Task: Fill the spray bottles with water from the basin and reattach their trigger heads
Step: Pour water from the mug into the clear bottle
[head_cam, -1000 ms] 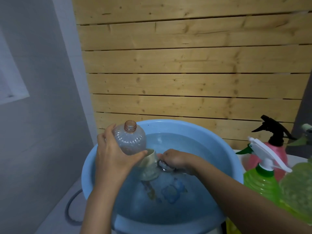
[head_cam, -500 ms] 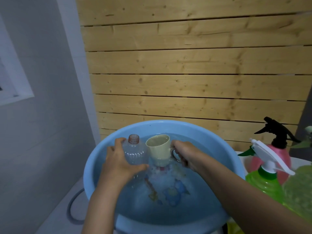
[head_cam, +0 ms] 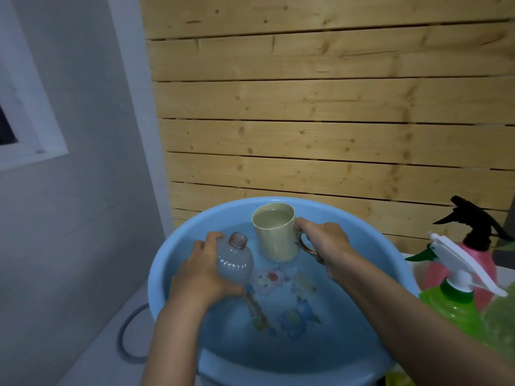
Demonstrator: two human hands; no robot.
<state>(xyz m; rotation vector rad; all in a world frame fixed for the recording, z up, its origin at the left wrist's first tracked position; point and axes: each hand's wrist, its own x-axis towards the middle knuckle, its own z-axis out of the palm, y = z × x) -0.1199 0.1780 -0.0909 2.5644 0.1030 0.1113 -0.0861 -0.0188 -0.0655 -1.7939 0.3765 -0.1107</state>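
Observation:
A blue basin [head_cam: 178,246] holds water over cartoon prints on its bottom. My left hand [head_cam: 203,274] grips a clear, headless spray bottle [head_cam: 235,261], tilted with its open brownish neck up, at the basin's left side. My right hand [head_cam: 324,240] holds the handle of a cream mug [head_cam: 274,238], upright and full of water, lifted just above the water right of the bottle's neck. At the right stand a green bottle with a white trigger head [head_cam: 457,266] and a pink bottle with a black trigger head [head_cam: 473,218].
A wooden slat wall [head_cam: 320,107] rises close behind the basin. A grey wall with a window frame [head_cam: 33,129] is on the left. A grey hose loop [head_cam: 125,330] lies on the white surface beside the basin. Another green bottle [head_cam: 501,319] sits at the right edge.
The mug went from dipped in the water to lifted out, upright and full, moving up and toward the far rim. The bottle tilted and sank lower at the basin's left.

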